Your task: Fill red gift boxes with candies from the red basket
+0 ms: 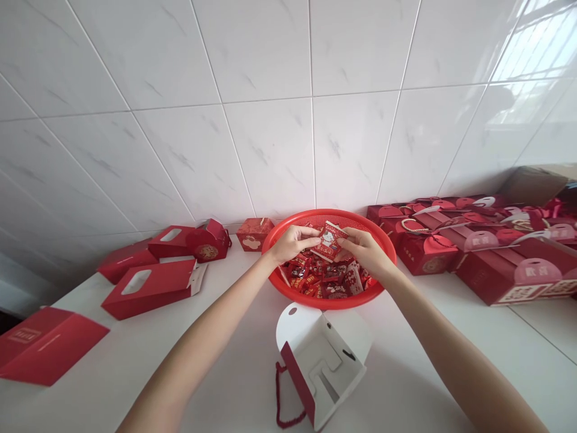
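Between both hands, over a red plastic basket (331,304), is a red candy packet (330,242) with a white cartoon figure on it. My left hand (295,242) pinches the packet's left edge with thumb and fingers. At its right edge my right hand (364,249) grips it the same way. Many small red wrapped candies (322,279) fill the basket below. In front of the basket lies an open gift box (322,367), white inside and dark red outside, its flaps spread and a dark red cord handle (278,397) hanging off its left side.
Several closed red gift boxes (500,270) with rope handles crowd the right side. On the left lie flat-sided red boxes (151,287) with oval cut-outs and another red box (49,343). A small patterned box (255,233) stands against the tiled wall (270,144).
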The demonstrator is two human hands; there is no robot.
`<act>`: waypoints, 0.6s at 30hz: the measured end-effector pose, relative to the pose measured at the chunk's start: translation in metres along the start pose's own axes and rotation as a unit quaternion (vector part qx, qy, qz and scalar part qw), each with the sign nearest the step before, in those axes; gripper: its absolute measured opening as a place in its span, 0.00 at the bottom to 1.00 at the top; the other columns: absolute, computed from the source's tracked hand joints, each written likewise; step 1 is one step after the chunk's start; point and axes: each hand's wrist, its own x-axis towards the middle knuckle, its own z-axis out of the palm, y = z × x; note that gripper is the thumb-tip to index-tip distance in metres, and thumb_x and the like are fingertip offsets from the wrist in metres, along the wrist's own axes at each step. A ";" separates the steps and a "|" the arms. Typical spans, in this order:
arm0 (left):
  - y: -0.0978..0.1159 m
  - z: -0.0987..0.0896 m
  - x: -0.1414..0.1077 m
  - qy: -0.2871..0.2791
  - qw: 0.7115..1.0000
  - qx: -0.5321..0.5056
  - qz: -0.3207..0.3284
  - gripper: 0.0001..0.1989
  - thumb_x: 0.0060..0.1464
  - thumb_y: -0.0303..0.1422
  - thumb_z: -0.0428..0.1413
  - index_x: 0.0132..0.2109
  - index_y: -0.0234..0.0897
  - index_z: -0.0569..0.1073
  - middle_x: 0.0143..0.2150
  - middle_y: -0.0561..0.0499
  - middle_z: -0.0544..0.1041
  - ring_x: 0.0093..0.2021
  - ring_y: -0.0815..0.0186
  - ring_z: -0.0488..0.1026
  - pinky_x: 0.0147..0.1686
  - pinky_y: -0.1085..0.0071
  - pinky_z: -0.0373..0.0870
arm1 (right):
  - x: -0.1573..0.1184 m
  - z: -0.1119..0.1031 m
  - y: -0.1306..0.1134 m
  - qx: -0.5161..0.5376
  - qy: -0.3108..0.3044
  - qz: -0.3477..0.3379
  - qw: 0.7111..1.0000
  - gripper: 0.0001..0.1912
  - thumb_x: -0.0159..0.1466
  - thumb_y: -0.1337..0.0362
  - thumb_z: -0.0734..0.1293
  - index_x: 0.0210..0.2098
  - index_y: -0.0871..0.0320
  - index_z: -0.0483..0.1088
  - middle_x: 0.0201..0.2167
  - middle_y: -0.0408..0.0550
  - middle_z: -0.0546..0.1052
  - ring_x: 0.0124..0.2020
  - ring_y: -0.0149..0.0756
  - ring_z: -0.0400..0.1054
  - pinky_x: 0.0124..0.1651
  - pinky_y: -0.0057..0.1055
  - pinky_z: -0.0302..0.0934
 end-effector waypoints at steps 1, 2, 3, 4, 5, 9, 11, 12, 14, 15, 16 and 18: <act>0.001 0.000 0.000 -0.001 1.000 0.000 0.002 0.15 0.45 0.44 0.66 0.34 0.35 0.81 0.36 0.49 0.83 0.42 0.58 0.78 0.45 0.64 0.72 | 0.000 0.000 0.000 -0.003 -0.003 -0.004 1.000 0.11 0.62 0.56 0.70 0.34 0.57 0.68 0.29 0.41 0.73 0.28 0.35 0.76 0.36 0.33 0.74; 0.001 0.000 0.000 -0.002 1.000 0.000 0.003 0.15 0.46 0.43 0.66 0.33 0.35 0.81 0.35 0.50 0.82 0.41 0.59 0.77 0.44 0.64 0.72 | 0.000 0.000 0.000 -0.008 -0.006 -0.008 1.000 0.12 0.62 0.54 0.69 0.35 0.57 0.68 0.29 0.41 0.74 0.28 0.35 0.76 0.37 0.34 0.74; 0.001 0.000 -0.001 -0.001 1.000 0.001 0.003 0.15 0.46 0.43 0.65 0.33 0.35 0.81 0.34 0.50 0.82 0.39 0.59 0.77 0.43 0.65 0.72 | 0.000 -0.001 0.000 -0.014 -0.009 -0.012 1.000 0.13 0.62 0.53 0.69 0.35 0.56 0.68 0.30 0.41 0.74 0.28 0.35 0.76 0.37 0.34 0.73; 0.002 0.000 -0.001 0.000 1.000 0.002 0.003 0.15 0.46 0.44 0.65 0.33 0.35 0.80 0.33 0.50 0.82 0.38 0.60 0.77 0.42 0.65 0.72 | 0.000 -0.001 0.000 -0.020 -0.010 -0.016 1.000 0.14 0.62 0.52 0.69 0.35 0.56 0.68 0.30 0.41 0.74 0.28 0.35 0.76 0.36 0.34 0.73; 0.002 0.000 -0.001 0.001 1.000 0.002 0.002 0.15 0.46 0.44 0.65 0.33 0.35 0.80 0.33 0.51 0.81 0.37 0.61 0.76 0.41 0.65 0.71 | 0.000 -0.001 0.000 -0.026 -0.010 -0.020 0.999 0.15 0.62 0.51 0.70 0.34 0.56 0.68 0.29 0.41 0.73 0.28 0.35 0.75 0.36 0.34 0.72; 0.001 -0.002 -0.002 -0.013 1.000 -0.001 0.001 0.14 0.46 0.43 0.65 0.32 0.35 0.81 0.31 0.50 0.81 0.33 0.62 0.75 0.38 0.67 0.70 | 0.001 -0.001 0.001 -0.037 -0.005 -0.022 0.999 0.16 0.61 0.51 0.70 0.33 0.56 0.66 0.27 0.40 0.72 0.27 0.35 0.74 0.35 0.33 0.70; 0.001 -0.003 -0.003 -0.011 1.000 -0.008 -0.005 0.12 0.45 0.40 0.64 0.32 0.35 0.81 0.31 0.50 0.82 0.34 0.62 0.76 0.39 0.67 0.71 | 0.001 -0.001 0.000 -0.037 -0.004 -0.019 0.999 0.14 0.61 0.52 0.69 0.33 0.56 0.67 0.27 0.40 0.72 0.26 0.34 0.74 0.35 0.33 0.70; 0.000 -0.003 -0.003 -0.005 1.000 -0.013 -0.010 0.11 0.44 0.39 0.64 0.32 0.36 0.82 0.31 0.50 0.82 0.35 0.61 0.76 0.40 0.67 0.71 | 0.000 -0.001 -0.001 -0.036 -0.004 -0.019 0.999 0.14 0.61 0.52 0.69 0.34 0.56 0.67 0.27 0.40 0.73 0.26 0.33 0.73 0.35 0.33 0.70; 0.000 -0.003 -0.003 0.003 0.999 -0.022 -0.023 0.10 0.43 0.36 0.62 0.33 0.37 0.82 0.32 0.51 0.83 0.36 0.61 0.77 0.41 0.66 0.72 | 0.000 0.000 -0.002 -0.034 -0.005 -0.021 0.999 0.13 0.61 0.52 0.69 0.34 0.56 0.67 0.27 0.40 0.73 0.25 0.33 0.73 0.35 0.33 0.70; 0.000 -0.004 -0.003 0.003 0.999 -0.024 -0.029 0.10 0.42 0.36 0.62 0.33 0.37 0.82 0.33 0.51 0.83 0.36 0.60 0.77 0.42 0.66 0.72 | 0.000 0.000 -0.002 -0.035 -0.007 -0.022 0.999 0.14 0.61 0.52 0.69 0.34 0.56 0.67 0.27 0.41 0.73 0.25 0.33 0.73 0.35 0.34 0.70; 0.000 -0.004 -0.003 0.002 0.999 -0.023 -0.034 0.10 0.42 0.36 0.61 0.33 0.37 0.82 0.33 0.51 0.83 0.36 0.60 0.77 0.41 0.66 0.72 | 0.000 0.000 -0.001 -0.036 -0.008 -0.025 0.999 0.14 0.61 0.52 0.69 0.34 0.56 0.67 0.27 0.41 0.73 0.25 0.34 0.73 0.35 0.34 0.70; 0.001 -0.003 -0.003 -0.002 0.999 -0.021 -0.036 0.10 0.42 0.36 0.61 0.32 0.37 0.82 0.33 0.51 0.83 0.35 0.61 0.77 0.40 0.66 0.72 | 0.001 0.000 -0.001 -0.041 -0.009 -0.030 0.999 0.14 0.62 0.52 0.69 0.34 0.56 0.67 0.27 0.41 0.74 0.26 0.34 0.73 0.35 0.34 0.70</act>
